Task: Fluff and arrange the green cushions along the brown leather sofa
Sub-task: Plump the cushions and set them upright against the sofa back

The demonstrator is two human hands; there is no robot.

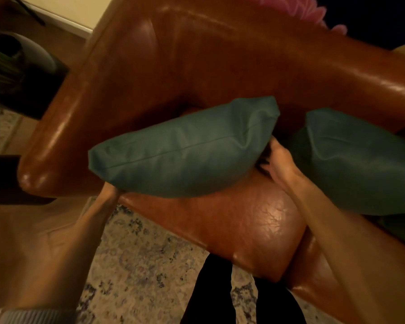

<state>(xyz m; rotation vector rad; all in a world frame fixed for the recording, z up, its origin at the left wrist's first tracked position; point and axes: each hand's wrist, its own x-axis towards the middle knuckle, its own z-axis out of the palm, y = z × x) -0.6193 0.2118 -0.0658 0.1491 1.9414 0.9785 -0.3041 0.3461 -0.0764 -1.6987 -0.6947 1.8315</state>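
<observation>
A green cushion (pixel 185 150) is held above the seat of the brown leather sofa (pixel 220 66), near its left armrest. My left hand (pixel 108 195) grips the cushion's lower left edge from underneath, with the fingers mostly hidden. My right hand (pixel 278 162) presses against the cushion's right end. A second green cushion (pixel 351 160) leans on the seat to the right, behind my right forearm.
A pink fluffy item (pixel 297 8) lies on top of the sofa back. A patterned rug (pixel 138 265) covers the floor in front of the sofa. Dark objects (pixel 14 73) stand on the floor left of the armrest. My dark-clothed legs (pixel 220 293) touch the seat front.
</observation>
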